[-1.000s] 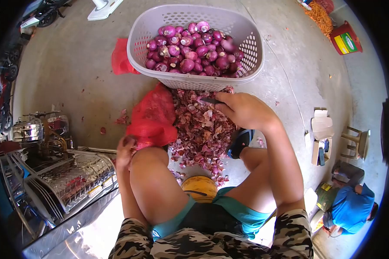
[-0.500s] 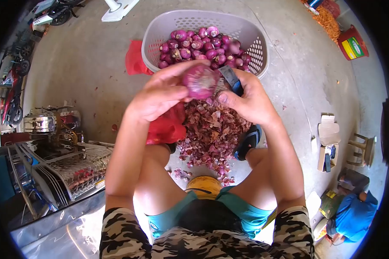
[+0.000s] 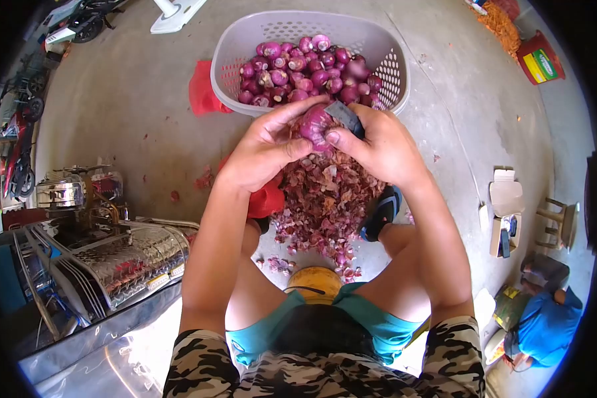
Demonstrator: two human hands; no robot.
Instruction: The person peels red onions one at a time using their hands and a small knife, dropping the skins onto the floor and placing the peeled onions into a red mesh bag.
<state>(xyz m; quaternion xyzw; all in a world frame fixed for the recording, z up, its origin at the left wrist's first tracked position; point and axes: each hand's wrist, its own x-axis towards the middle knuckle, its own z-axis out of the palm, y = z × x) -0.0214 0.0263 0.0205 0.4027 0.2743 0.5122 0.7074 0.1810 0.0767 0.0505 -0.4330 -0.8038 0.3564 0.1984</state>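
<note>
Grip: left hand (image 3: 265, 149) pinched red onion (image 3: 315, 127) | right hand (image 3: 381, 142) held dark blade (image 3: 345, 118), thumb against onion | onion: just in front of grey basket (image 3: 235, 46), above peel pile (image 3: 322, 199) | red mesh bag (image 3: 266, 199): below left hand

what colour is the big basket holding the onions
Grey basket, seen best in the head view.

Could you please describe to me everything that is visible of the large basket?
The basket is grey, seemingly plastic, wide and rounded, with a smooth rim and many small holes through its walls. It stands upright on the floor, partly filled with purple onions. Some red material lies against or under its left side; I cannot tell which. The left hand and right hand partly hide its near side.
</note>
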